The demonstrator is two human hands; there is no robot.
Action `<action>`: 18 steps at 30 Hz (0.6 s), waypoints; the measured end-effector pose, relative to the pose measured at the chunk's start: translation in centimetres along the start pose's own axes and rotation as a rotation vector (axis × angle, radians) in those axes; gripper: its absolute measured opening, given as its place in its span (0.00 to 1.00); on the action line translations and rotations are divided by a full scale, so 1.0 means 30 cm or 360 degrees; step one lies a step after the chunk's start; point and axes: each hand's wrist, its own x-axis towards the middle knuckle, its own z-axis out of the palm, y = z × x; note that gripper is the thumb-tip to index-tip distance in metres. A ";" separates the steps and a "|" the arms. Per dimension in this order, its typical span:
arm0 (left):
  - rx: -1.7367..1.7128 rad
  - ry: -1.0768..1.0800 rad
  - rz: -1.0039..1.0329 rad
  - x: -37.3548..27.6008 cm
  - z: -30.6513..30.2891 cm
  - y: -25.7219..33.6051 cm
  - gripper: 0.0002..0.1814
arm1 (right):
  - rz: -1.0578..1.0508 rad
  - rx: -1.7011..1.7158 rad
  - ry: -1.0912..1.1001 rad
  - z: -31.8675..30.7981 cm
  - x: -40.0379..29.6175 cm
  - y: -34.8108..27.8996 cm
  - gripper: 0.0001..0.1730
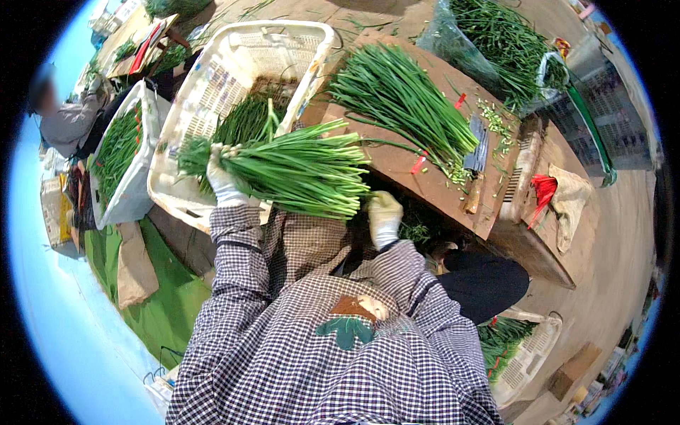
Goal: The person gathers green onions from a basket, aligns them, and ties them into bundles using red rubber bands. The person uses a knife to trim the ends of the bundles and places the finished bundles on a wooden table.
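My gloved left hand [225, 172] grips a bunch of long green stalks, likely garlic chives [308, 170], near its leafy end; the pale cut ends fan out to the right. Close to those ends is my gloved right hand [385, 215], its fingers curled; whether it pinches a stalk is unclear. A larger pile of the same greens [398, 101] lies on a brown board [393, 154]. Beside the pile's cut ends rests a knife with a grey blade [477, 144] and a wooden handle [474, 195], among short trimmed bits and red strips of tape.
A white plastic crate [183, 122] holding greens stands ahead, left of the board. Another white crate [125, 196] is farther left, near a seated person [69, 125]. A plastic bag of greens [457, 58] lies beyond the board. Red ties [543, 191] and a cloth [569, 204] are at right.
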 end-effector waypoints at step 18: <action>0.0016 -0.1236 -0.0050 -0.138 0.178 0.097 0.11 | -0.0216 -0.0631 -0.0334 0.050 0.119 -0.103 0.07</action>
